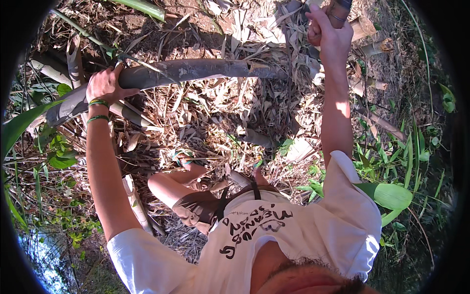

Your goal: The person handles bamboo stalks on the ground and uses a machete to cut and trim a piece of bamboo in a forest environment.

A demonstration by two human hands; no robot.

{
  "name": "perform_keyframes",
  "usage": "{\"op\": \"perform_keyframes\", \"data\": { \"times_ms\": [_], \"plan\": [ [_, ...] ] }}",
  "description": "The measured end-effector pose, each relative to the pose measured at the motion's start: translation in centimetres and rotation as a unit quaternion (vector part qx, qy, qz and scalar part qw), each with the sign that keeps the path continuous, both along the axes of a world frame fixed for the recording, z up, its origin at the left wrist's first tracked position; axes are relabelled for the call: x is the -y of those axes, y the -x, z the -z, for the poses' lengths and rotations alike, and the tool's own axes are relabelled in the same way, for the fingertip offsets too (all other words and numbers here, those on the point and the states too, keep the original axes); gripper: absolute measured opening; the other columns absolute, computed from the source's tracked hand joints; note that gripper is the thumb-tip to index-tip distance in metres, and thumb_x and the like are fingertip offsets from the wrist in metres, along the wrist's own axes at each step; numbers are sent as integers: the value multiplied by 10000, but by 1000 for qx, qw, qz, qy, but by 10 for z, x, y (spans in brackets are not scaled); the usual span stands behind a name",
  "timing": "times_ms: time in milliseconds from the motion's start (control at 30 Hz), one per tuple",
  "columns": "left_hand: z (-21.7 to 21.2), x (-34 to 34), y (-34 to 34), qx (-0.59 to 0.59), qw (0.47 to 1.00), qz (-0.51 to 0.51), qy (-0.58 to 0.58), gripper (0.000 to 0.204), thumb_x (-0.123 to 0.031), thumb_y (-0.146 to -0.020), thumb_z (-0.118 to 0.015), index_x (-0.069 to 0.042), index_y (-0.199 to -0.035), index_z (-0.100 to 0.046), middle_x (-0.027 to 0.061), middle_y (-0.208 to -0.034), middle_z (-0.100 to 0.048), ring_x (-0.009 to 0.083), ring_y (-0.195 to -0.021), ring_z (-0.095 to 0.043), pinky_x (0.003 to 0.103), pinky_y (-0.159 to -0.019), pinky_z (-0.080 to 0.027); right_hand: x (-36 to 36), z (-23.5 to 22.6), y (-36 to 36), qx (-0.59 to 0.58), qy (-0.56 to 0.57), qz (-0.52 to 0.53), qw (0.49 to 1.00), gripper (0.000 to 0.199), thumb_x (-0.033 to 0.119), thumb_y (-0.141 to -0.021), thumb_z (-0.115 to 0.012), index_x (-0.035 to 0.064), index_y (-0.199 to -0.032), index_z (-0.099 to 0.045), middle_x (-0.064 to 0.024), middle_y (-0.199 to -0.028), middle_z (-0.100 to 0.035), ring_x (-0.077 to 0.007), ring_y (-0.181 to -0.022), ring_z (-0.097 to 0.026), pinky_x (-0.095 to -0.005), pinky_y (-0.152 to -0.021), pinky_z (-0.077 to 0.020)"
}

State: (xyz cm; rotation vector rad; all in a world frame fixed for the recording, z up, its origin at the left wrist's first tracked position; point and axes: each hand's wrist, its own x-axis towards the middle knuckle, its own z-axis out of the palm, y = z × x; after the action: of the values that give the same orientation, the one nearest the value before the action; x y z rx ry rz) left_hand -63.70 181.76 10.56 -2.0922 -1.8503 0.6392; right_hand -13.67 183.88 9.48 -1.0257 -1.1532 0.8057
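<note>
In the head view, the left hand (108, 85) lies over the left part of a thick grey pole (191, 71), its thumb spread, though I cannot tell how firmly it grips; the pole runs from the left to the far middle above dry leaves (196, 115). At the far right, the right hand (330, 34) is curled around a dark handle (339, 11), near a cut stump (362, 28).

Left hand (104, 86) lies over a long, grey-brown woody pole (191, 70) above dry tan leaves (188, 120). Right hand's (335, 38) got a dark-brown cylindrical handle (339, 11) up top.
</note>
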Motion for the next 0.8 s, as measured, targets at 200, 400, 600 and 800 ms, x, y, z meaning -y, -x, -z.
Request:
{"op": "perform_keyframes", "data": {
  "times_ms": [200, 400, 600, 800],
  "plan": [
    [3, -9, -6, -14, 1000, 21, 2, 986, -774, -642, -746, -198, -1421, -560, 82, -1261, -670, 264, -1162, -639, 421, -1046, -468, 18, 158, 66, -261, -158, 185, 934, 237, -40, -906, -606, 72, -746, -472, -23, -577, -508, -147, -491, -509, -375, -645, -539],
    [0, -10, -6, 13, 1000, -7, 17, 972, -825, -602, -733, -208, -1344, -619, 98, -1150, -700, 274, -1090, -670, 430, -994, -498, 164, 395, 85, 47, 496, -8, 867, 213, 171, -818, -765, 34, -909, -630, -50, -662, -600, -145, -520, -570, -315, -500, -445],
    [8, -14, 2, 34, 998, 54, -27, 930, -821, -623, -719, -178, -1291, -643, 122, -1054, -725, 295, -996, -701, 439, -940, -521, 88, 253, 26, 31, 401, -6, 916, 222, 204, -890, -778, 53, -949, -627, 8, -641, -541, -82, -512, -499, -264, -466, -386],
    [10, -17, -10, 49, 996, 72, -31, 890, -777, -627, -753, -170, -1270, -657, 109, -1096, -723, 302, -1020, -693, 441, -947, -522, -1, -9, -40, -58, -133, 47, 988, 268, 120, -948, -666, 63, -727, -526, -4, -591, -478, -125, -512, -480, -397, -862, -552]
  ]
}}
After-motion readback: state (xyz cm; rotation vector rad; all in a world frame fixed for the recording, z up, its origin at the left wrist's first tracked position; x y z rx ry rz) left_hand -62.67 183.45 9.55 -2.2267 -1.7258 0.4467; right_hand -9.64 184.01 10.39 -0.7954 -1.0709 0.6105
